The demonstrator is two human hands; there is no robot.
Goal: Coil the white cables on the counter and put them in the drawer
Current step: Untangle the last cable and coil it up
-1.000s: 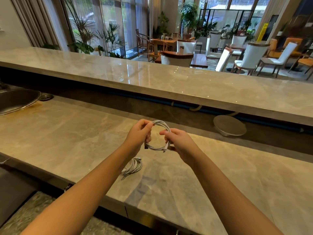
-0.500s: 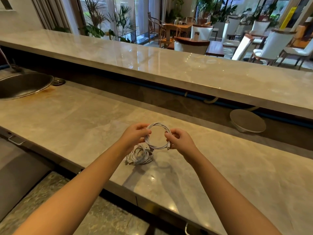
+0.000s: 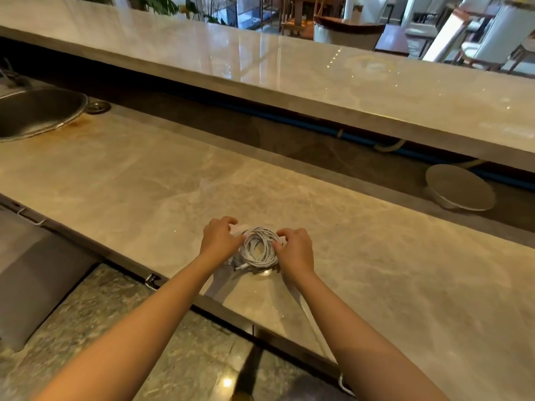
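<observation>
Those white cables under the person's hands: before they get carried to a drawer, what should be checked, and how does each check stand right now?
1. Coiled white cables gathered in one bundle on the beige marble counter: ok.
2. Left hand on the bundle's left edge: ok, fingers touch it.
3. Right hand on its right edge: ok, fingers touch it.
4. Loose ends tucked in: not ok, a plug end sticks out at the near side.
5. Bundle lifted clear of the counter: not ok, it appears to rest on the surface.
6. Drawer open and ready: cannot tell, only metal handles under the counter edge show.
</observation>
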